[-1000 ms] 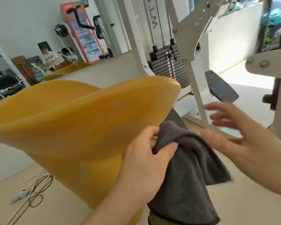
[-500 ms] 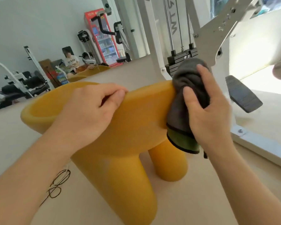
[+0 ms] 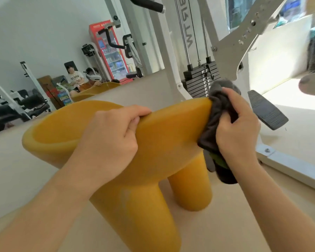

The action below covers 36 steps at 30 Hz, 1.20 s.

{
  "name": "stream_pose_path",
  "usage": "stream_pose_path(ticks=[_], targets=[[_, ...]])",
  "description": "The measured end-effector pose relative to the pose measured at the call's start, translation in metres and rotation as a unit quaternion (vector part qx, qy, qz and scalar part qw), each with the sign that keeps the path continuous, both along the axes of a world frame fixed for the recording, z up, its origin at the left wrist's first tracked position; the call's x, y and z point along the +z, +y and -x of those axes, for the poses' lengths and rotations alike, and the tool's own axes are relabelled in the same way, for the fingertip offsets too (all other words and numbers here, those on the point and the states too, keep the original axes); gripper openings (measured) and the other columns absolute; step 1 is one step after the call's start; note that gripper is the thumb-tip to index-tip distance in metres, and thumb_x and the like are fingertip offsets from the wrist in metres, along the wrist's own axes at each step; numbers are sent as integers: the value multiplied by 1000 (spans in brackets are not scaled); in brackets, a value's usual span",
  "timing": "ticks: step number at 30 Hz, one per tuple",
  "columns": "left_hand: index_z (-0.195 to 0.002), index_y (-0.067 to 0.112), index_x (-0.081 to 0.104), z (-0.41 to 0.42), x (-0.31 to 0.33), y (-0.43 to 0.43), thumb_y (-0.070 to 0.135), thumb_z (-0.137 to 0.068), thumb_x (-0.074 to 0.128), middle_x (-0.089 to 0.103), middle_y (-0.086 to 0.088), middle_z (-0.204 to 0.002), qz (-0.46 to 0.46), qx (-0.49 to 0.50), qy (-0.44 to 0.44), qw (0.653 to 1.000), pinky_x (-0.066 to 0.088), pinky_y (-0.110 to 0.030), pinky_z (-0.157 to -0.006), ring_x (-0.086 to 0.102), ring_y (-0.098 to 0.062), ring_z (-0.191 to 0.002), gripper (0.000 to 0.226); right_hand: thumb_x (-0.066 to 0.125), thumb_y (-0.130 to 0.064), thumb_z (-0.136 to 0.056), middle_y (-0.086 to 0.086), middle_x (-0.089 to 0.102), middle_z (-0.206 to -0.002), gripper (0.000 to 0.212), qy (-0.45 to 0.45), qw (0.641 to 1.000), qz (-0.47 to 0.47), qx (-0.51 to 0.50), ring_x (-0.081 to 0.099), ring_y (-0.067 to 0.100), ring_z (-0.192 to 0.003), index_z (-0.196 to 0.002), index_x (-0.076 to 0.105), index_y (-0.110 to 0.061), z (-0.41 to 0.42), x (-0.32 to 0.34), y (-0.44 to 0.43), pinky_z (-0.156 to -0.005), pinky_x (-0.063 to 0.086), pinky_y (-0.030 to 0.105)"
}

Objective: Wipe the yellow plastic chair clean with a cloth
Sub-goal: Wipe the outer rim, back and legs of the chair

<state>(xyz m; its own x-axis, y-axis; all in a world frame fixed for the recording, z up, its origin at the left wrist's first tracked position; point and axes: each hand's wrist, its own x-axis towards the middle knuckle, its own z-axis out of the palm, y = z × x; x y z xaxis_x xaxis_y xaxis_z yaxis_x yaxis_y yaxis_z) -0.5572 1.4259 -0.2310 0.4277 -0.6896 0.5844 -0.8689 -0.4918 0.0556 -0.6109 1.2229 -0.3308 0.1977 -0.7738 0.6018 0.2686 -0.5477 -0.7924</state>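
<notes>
The yellow plastic chair (image 3: 167, 142) stands on the floor in the middle of the view, with thick round legs and a curved rim. My left hand (image 3: 111, 140) grips the near rim from above. My right hand (image 3: 238, 128) presses a dark grey cloth (image 3: 215, 124) with a green edge against the chair's right end. The cloth wraps over that end and hangs down below my hand.
A white weight machine (image 3: 200, 80) with a black weight stack and a black foot pedal (image 3: 265, 110) stands close behind the chair on the right. Its white base bar (image 3: 291, 164) lies on the floor. A wall mirror at the left reflects people and a red fridge (image 3: 109, 50).
The cloth passed from my left hand to my right, and my left hand took the chair's rim. Over the last half second my right hand slid the cloth slightly down the chair's right end.
</notes>
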Motion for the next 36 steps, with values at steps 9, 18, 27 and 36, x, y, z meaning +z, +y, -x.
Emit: stream_pose_path(ticks=[9, 18, 27, 36], targets=[[-120, 26, 65, 7, -4, 2, 22, -93, 40, 52, 34, -87, -1, -14, -31, 999, 35, 5, -71, 48, 14, -73, 37, 54, -10, -94, 4, 34, -156, 52, -32, 982, 177, 63, 27, 22, -146, -142, 47, -27, -2, -21, 56, -115, 31, 46], [-135, 24, 54, 12, -6, 1, 25, -95, 33, 56, 21, -111, -36, 0, -34, 999, 30, 7, -82, 40, 13, -100, 45, 42, -18, -96, -14, 18, -158, 64, -58, 986, -62, 140, 16, 1, -145, -144, 21, -53, -11, -35, 32, -121, 19, 29], [-135, 16, 55, 12, -20, -11, 20, -96, 40, 66, 2, -120, 12, -6, -64, 998, 46, -27, -89, 59, -16, -108, 42, 37, -3, -96, -3, 31, -154, 61, -30, 995, -77, 64, 38, 8, -132, -145, 34, -39, -31, -24, -4, -94, 28, -2], [-138, 14, 52, 15, -26, -48, 11, -95, 44, 67, -11, -117, -13, 21, -161, 987, 54, -50, -78, 63, -35, -100, 44, 38, -1, -100, -8, 5, -163, 68, -46, 988, -60, 136, 7, -23, -135, -138, 20, -54, -9, -64, 87, -111, 16, 4]])
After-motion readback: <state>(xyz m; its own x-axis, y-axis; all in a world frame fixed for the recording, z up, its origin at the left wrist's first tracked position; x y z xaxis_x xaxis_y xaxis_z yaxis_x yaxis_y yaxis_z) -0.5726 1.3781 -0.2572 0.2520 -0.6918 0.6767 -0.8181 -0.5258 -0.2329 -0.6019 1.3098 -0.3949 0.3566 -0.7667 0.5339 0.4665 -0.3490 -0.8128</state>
